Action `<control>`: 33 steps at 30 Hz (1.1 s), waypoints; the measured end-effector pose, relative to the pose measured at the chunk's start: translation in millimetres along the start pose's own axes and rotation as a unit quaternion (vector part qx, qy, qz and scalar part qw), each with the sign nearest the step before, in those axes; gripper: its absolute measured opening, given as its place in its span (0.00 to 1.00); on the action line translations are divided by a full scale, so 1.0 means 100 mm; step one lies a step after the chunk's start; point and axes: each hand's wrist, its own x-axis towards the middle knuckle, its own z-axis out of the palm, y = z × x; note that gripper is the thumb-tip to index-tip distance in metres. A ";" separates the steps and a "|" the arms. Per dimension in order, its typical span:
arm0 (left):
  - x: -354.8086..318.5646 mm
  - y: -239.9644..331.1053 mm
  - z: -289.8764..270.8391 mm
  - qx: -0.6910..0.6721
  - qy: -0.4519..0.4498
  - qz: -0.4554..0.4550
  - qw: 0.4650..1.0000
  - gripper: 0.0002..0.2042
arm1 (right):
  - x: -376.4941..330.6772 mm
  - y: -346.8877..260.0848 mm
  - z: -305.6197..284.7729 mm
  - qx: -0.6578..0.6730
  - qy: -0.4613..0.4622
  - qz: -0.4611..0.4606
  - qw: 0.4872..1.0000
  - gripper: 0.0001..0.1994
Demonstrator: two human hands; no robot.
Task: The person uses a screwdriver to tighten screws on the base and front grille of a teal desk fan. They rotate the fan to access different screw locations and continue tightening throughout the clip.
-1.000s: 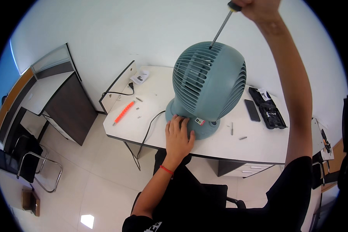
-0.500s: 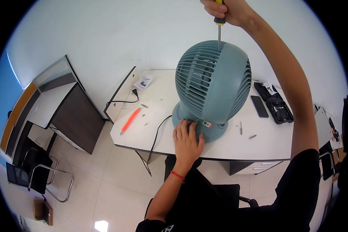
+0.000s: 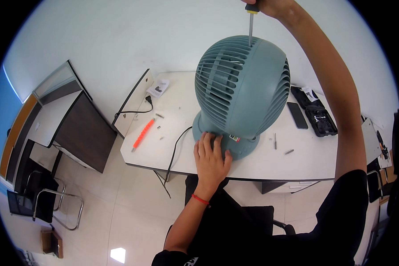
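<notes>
The teal fan (image 3: 244, 88) stands on the white counter (image 3: 181, 146). The left hand (image 3: 212, 160) rests open, flat on its base. The right hand (image 3: 270, 5), arm raised high, grips a screwdriver (image 3: 251, 24) planted upright in the fan's top. White wall behind, tiled floor below.

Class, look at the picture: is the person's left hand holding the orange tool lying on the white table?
No: the left hand rests on the fan base, while the orange tool lies apart on the table.
</notes>
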 end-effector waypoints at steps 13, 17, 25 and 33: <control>0.01 -0.01 -0.01 0.006 -0.012 0.006 1.000 0.30 | 0.24 0.41 -0.69 0.069 0.093 -0.001 0.993 0.12; 0.02 0.01 -0.04 0.008 -0.020 0.000 1.000 0.39 | 0.21 0.58 -0.95 0.078 0.112 0.010 0.991 0.12; 0.06 0.03 -0.07 0.019 -0.016 0.018 1.000 0.45 | -0.06 0.80 -1.25 -0.012 0.211 -0.030 0.977 0.06; 0.06 0.04 -0.06 0.013 -0.008 0.018 1.000 0.47 | -0.33 1.13 -2.01 -0.175 0.230 0.002 0.957 0.11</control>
